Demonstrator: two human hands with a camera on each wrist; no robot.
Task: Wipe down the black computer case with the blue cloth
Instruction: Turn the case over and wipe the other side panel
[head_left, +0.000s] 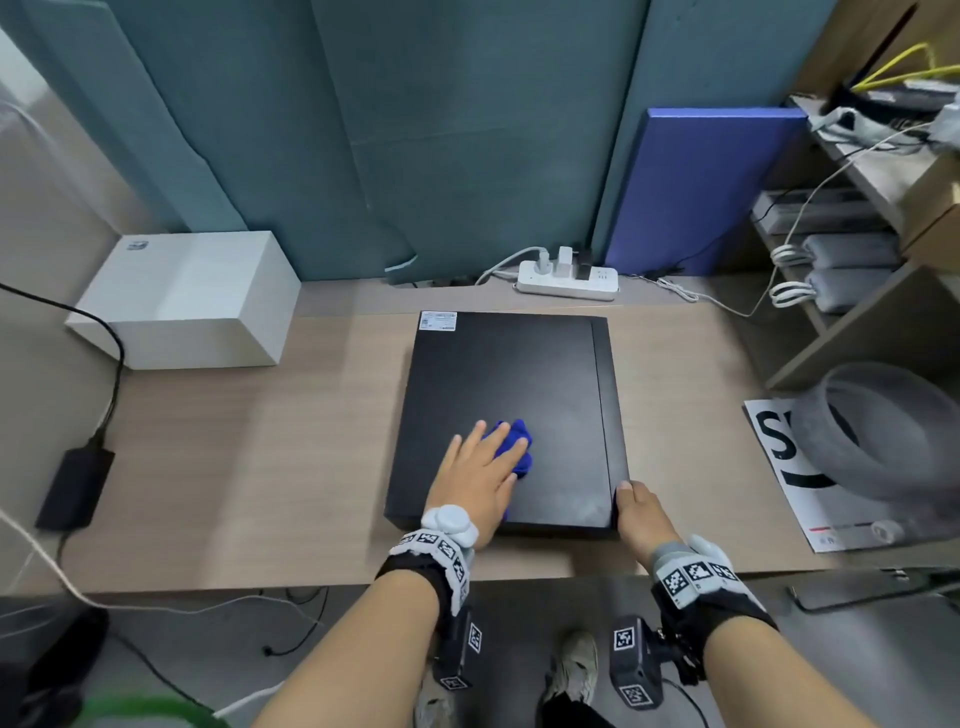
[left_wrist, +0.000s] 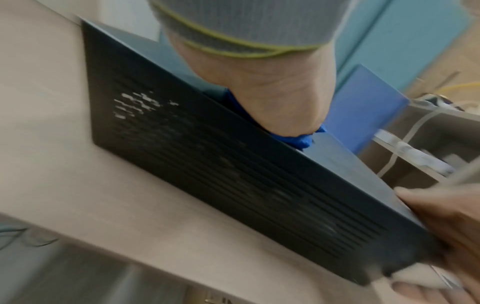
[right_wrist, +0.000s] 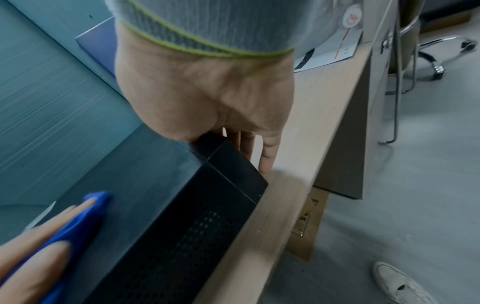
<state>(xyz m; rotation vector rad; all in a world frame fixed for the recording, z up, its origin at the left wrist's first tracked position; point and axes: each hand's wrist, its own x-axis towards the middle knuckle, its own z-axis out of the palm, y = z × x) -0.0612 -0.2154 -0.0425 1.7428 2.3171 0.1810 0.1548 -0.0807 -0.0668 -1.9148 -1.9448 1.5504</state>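
At nine o'clock on the desk (head_left: 260, 467) lay one black power brick (head_left: 75, 488), with one white box (head_left: 192, 299) at ten o'clock. At the centre one black computer case (head_left: 511, 395) lay flat, and the left hand (head_left: 480, 480) pressed the one blue cloth (head_left: 511, 449) onto its top toward seven o'clock, fingers straight and spread. At the case's five o'clock corner the right hand (head_left: 641, 512) gripped the edge, thumb on top and fingers down the side, while one white power strip (head_left: 569, 280) sat at twelve o'clock and one grey ring (head_left: 883, 431) at three o'clock.
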